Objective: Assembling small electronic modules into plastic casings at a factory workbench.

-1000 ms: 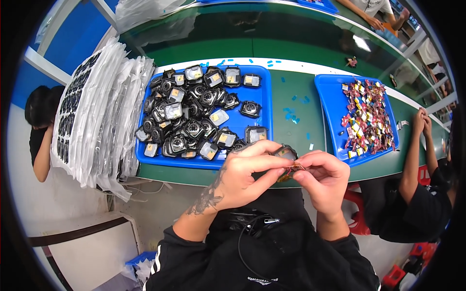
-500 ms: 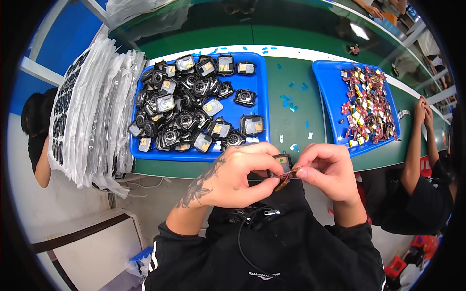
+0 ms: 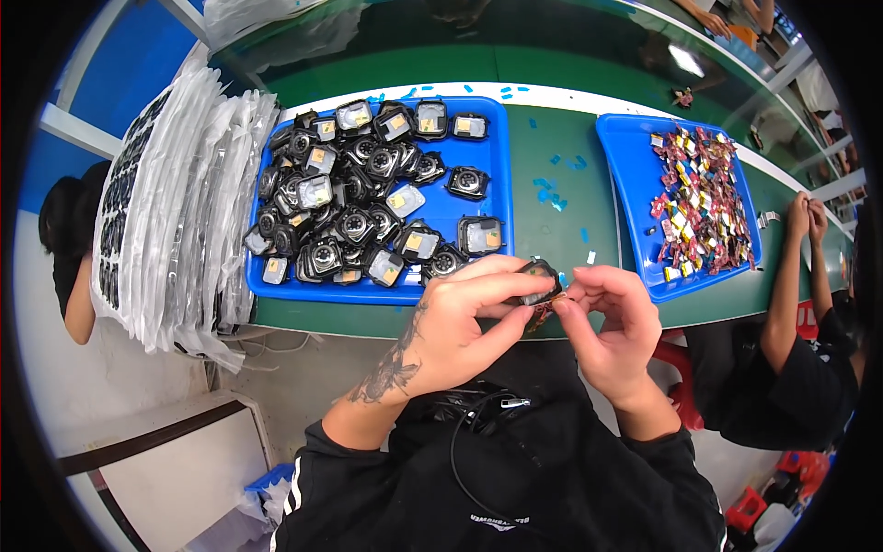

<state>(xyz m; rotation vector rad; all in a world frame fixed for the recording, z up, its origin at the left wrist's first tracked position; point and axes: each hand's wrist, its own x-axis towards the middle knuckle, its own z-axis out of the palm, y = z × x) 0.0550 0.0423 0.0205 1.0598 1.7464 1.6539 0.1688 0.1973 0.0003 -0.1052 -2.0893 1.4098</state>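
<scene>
Between the thumb and fingers of my left hand (image 3: 460, 317) is a black smartwatch case (image 3: 541, 272), tilted and partly covered by the fingers. A small reddish-brown flex circuit (image 3: 541, 314) hangs at its lower edge, close to my left thumb tip. My right hand (image 3: 614, 322) is closed in a pinch on the end of this circuit, thumb against forefinger. Just beyond the hands, a blue tray (image 3: 504, 166) bears a heap of similar black watch cases (image 3: 354, 225), some face down, some showing grey insides with orange labels.
To the right, another blue tray (image 3: 625, 175) holds many small red, yellow and white flex parts (image 3: 704, 202). Blue film scraps (image 3: 549, 195) lie on the green table (image 3: 529, 138). Plastic-wrapped sheets (image 3: 184, 212) stand stacked at left. Co-workers sit on both sides; one person's hands (image 3: 808, 216) show at right.
Both hands have risen slightly away from my body. The watch case has tipped, so its orange-labelled inside no longer shows. My right fingers still pinch the flex circuit.
</scene>
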